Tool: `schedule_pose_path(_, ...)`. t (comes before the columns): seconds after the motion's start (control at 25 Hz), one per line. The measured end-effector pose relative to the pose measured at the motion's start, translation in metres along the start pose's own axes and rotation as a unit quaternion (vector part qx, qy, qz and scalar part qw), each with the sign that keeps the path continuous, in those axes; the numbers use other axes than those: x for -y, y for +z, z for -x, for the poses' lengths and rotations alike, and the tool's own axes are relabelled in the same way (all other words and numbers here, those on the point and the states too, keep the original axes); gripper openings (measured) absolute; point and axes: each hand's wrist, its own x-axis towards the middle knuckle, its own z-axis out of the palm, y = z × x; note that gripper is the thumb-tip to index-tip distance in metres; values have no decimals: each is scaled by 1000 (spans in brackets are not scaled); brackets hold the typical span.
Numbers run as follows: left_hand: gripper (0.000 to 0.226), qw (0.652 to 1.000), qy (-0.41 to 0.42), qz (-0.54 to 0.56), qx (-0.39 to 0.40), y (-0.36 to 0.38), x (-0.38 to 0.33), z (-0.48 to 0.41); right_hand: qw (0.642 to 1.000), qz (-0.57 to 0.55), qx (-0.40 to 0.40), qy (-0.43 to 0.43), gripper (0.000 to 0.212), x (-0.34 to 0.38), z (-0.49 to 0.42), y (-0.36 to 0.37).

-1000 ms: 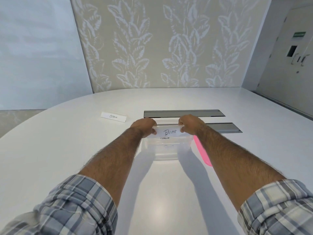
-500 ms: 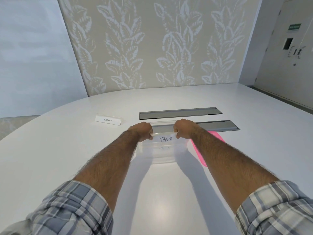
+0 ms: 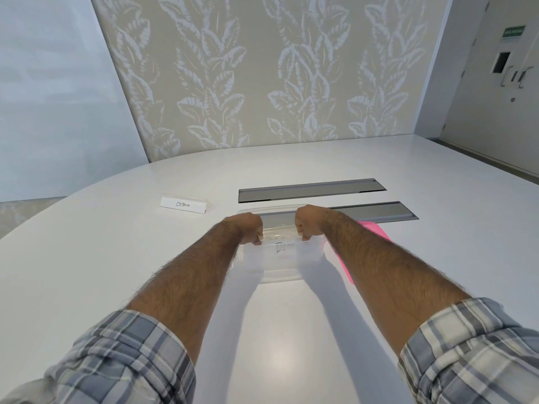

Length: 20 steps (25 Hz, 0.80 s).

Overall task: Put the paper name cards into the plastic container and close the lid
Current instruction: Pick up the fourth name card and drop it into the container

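Observation:
A clear plastic container (image 3: 280,269) stands on the white table (image 3: 116,258) straight ahead of me. My left hand (image 3: 246,228) and my right hand (image 3: 310,221) pinch the two ends of the "Bear" name card (image 3: 284,246), which sits low inside the container, its writing blurred behind the wall. Another card lies behind it in the container. A pink lid (image 3: 373,231) lies flat to the right, partly hidden by my right forearm. The "Ostrich" name card (image 3: 183,204) stands folded on the table to the left.
Two grey cable hatches (image 3: 312,189) are set into the table just behind the container. A leaf-patterned wall stands beyond the table, and a door (image 3: 501,83) is at the far right.
Both hands have lowered the "Bear" card from above the rim down into the container. The view has shifted slightly to the right.

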Motion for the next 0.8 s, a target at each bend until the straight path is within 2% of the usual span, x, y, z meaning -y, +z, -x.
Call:
schedule_pose_path(0.24,25,999,26,-39,14,5,-6,-2,998,53,21,-15,16,4,-2,0)
schedule_pose_path(0.52,23,997,29,-67,29,5,-9,-5,997,67,43,-12,21,8,-5,0)
schedule_pose_path(0.8,19,998,26,-55,30,3,-9,-7,998,67,14,-10,22,9,-11,10)
